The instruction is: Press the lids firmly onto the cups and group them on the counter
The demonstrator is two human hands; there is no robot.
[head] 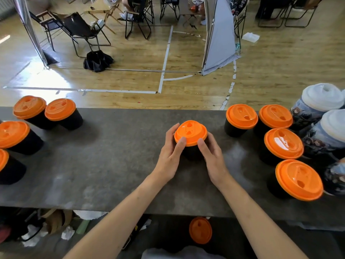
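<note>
A black cup (192,153) with an orange lid (190,132) stands at the middle of the grey counter (112,165). My left hand (170,156) wraps its left side, thumb on the lid's near rim. My right hand (211,156) wraps its right side, thumb also on the rim. Several lidded black cups form a group at the left (61,114) and another group at the right (240,119).
Patterned cups with white lids (317,101) stand at the far right edge. A loose orange lid (200,230) lies on a lower shelf below the counter's near edge, beside clutter at the lower left. Beyond the counter is wooden floor with folding chairs.
</note>
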